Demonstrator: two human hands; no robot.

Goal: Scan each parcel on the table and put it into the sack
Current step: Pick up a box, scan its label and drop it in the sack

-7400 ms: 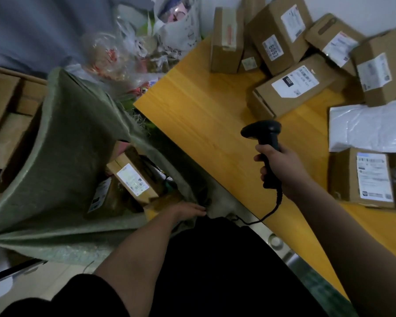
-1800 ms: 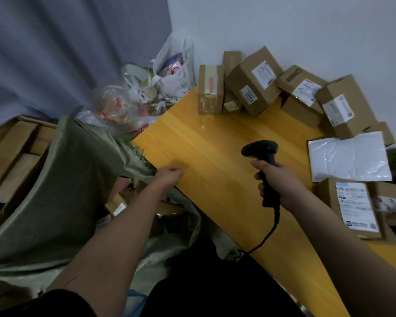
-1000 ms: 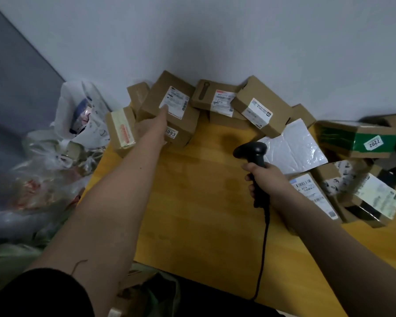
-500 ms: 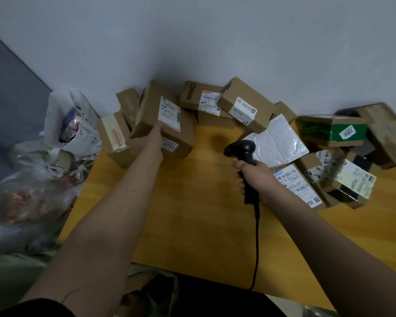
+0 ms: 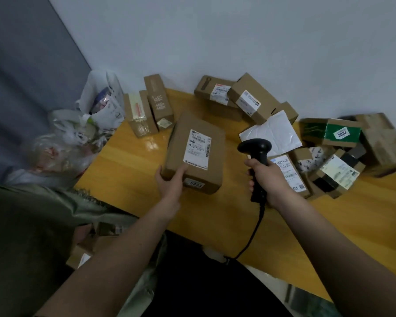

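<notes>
My left hand (image 5: 169, 183) grips the near left corner of a brown cardboard parcel (image 5: 196, 154) with a white label on top, over the middle of the wooden table (image 5: 135, 170). To its right my right hand (image 5: 269, 179) holds a black corded barcode scanner (image 5: 256, 152) upright, its head level with the parcel. The green woven sack (image 5: 30, 223) gapes open at the lower left beside the table, with boxes inside it.
Several more cardboard parcels line the wall and the right side of the table, among them a white mailer (image 5: 272, 133) and a green-taped box (image 5: 336, 133). Plastic bags (image 5: 96, 104) pile up off the table's left end. The scanner cable runs off the near edge.
My left hand has pulled the labelled parcel out of the pile by the wall toward me, to the table's middle. The scanner hand has stayed about where it was.
</notes>
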